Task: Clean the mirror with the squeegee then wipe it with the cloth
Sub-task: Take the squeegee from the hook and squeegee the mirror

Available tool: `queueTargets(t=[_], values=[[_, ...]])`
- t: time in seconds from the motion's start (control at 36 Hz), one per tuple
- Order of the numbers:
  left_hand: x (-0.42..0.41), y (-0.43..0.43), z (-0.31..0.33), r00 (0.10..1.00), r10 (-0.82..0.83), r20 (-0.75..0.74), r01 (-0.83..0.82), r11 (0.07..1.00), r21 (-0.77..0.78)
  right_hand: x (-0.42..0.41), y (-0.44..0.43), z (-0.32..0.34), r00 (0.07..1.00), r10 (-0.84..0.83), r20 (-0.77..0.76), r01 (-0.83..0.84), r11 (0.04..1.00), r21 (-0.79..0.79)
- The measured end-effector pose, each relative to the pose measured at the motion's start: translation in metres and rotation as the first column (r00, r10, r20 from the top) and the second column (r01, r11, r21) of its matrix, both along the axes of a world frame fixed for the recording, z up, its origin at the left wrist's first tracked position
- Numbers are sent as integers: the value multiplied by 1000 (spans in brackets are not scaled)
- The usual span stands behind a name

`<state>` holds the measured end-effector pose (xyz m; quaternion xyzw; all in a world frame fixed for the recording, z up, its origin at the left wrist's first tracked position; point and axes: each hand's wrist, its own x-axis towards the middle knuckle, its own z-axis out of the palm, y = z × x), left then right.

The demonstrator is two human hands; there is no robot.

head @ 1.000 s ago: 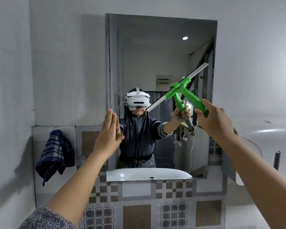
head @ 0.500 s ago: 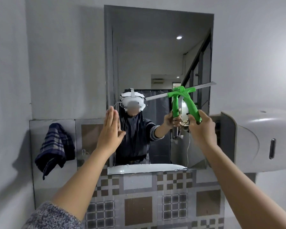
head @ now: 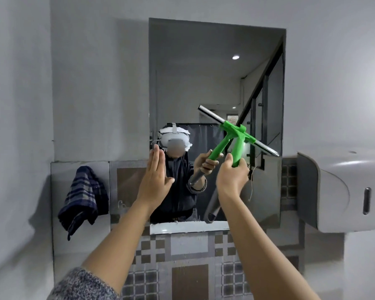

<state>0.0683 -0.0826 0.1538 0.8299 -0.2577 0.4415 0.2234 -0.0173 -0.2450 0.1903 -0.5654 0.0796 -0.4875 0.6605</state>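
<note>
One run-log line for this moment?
right hand: holds squeegee, blade tilted on mirror | left hand: flat, open | cloth: hanging, unused

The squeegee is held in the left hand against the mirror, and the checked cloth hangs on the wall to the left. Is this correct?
Not quite. The head view shows the green squeegee in the right hand; the left hand is open and flat. Otherwise correct: its blade is at the mirror, and the checked cloth hangs on the left.
</note>
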Motion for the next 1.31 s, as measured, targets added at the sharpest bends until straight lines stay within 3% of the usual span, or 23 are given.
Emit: queueTargets(t=[0.17, 0.56, 0.89, 1.31], values=[[3, -1, 0, 999, 37, 15, -37, 999, 2, 5, 24, 12, 999, 29, 38, -31, 999, 36], [8, 5, -8, 999, 39, 38, -39, 999, 12, 13, 59, 15, 1000, -22, -19, 14, 945, -327], [12, 0, -20, 997, 41, 70, -38, 998, -49, 19, 40, 10, 983, -168, -77, 87, 787, -611], [9, -8, -24, 992, 124, 23, -122, 988, -90, 14, -14, 19, 968, -251, 1, 130, 498, -857]])
